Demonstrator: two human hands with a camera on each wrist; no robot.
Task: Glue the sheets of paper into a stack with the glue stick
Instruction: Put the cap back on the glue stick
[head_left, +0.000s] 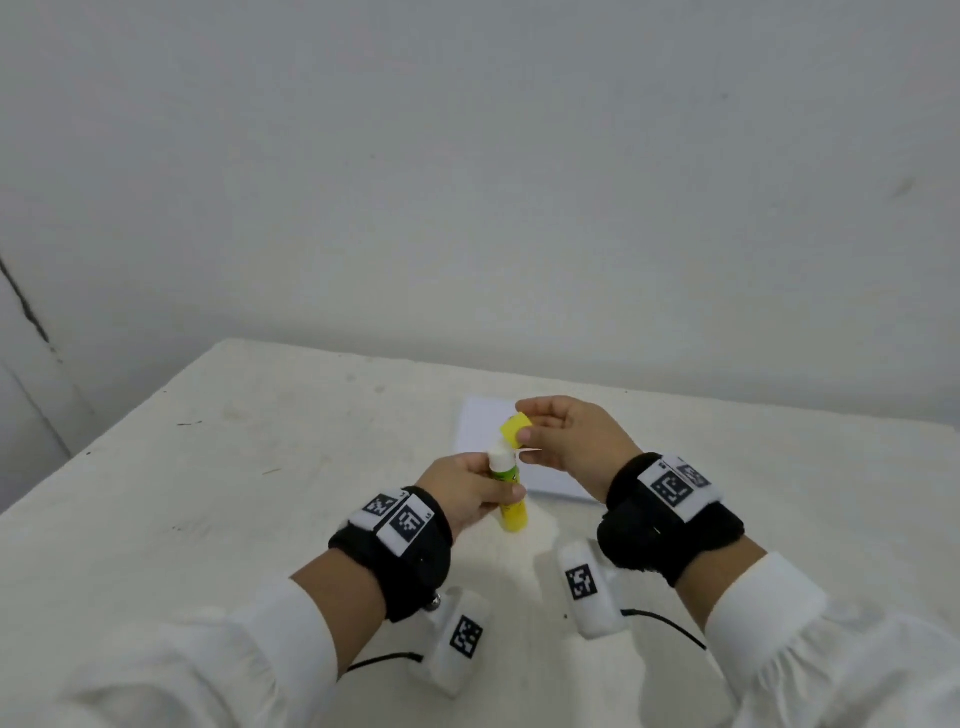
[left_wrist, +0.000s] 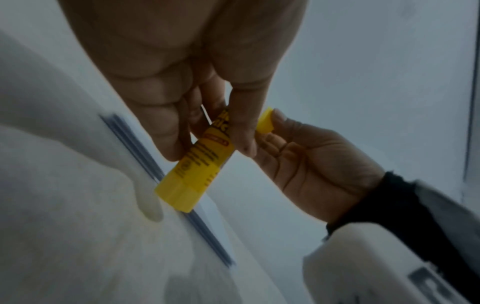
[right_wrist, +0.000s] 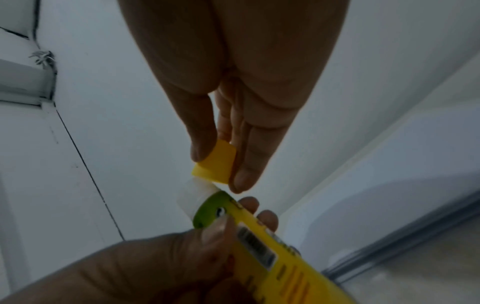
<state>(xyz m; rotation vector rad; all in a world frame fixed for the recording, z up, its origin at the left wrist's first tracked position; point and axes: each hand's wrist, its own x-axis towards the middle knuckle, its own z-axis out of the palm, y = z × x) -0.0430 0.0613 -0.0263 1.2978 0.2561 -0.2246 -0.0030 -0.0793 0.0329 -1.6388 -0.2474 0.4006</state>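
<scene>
Low in the centre of the head view, your left hand (head_left: 462, 491) grips the yellow plastic glue stick tube (head_left: 511, 501) around its upper body, thumb across the label, holding it upright and slightly tilted above the off-white cloth-covered surface (head_left: 234, 467). Its white neck (head_left: 500, 458) stands bare at the top. Just above and to the right, your right hand (head_left: 571, 436) pinches the small yellow cap (head_left: 515, 429) between thumb and fingertips; the cap sits right at the neck's tip, tilted, and whether the two touch cannot be told. The right wrist view shows the cap's open end (right_wrist: 207, 175) at the white neck, with a green patch (right_wrist: 210, 209) on the tube's label below it. The white sheets of paper (head_left: 480, 431) lie flat on the surface behind both hands, partly hidden by them, right of the frame's centre. Black wrist straps (head_left: 400, 551) carrying white tags with black square markers wrap both wrists, above white sleeves (head_left: 291, 634).
</scene>
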